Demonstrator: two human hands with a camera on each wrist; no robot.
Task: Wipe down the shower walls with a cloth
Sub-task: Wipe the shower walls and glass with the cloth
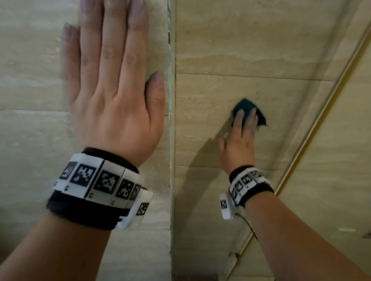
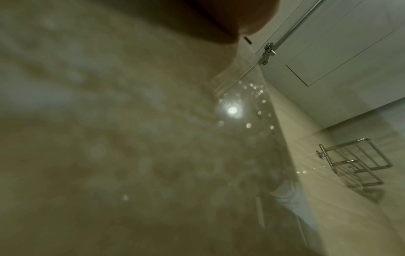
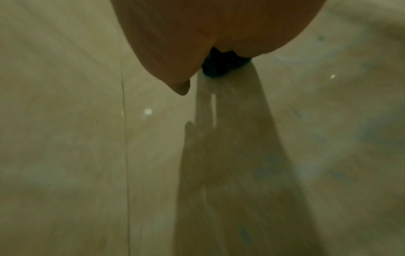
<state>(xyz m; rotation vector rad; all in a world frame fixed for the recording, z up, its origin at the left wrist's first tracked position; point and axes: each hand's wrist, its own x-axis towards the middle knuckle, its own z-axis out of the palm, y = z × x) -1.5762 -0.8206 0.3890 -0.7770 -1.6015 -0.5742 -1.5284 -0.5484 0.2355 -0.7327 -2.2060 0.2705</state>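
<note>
A small teal cloth [image 1: 249,108] lies flat against the beige tiled shower wall [image 1: 239,39], right of the corner. My right hand [image 1: 242,128] presses it to the tile with straight fingers. The cloth [image 3: 221,65] shows as a dark blue patch under the palm in the right wrist view, above the hand's shadow. My left hand [image 1: 110,69] lies flat, fingers spread, on the adjoining left wall [image 1: 19,63] beside the corner joint. It holds nothing. The left wrist view is mostly blurred tile.
A grouted corner joint [image 1: 171,97] runs down between the two walls. A metal rail [image 1: 322,119] slants along the right wall. A chrome wire rack [image 2: 355,162] hangs on the tiles, and a glass-door rail with bracket [image 2: 268,52] is above.
</note>
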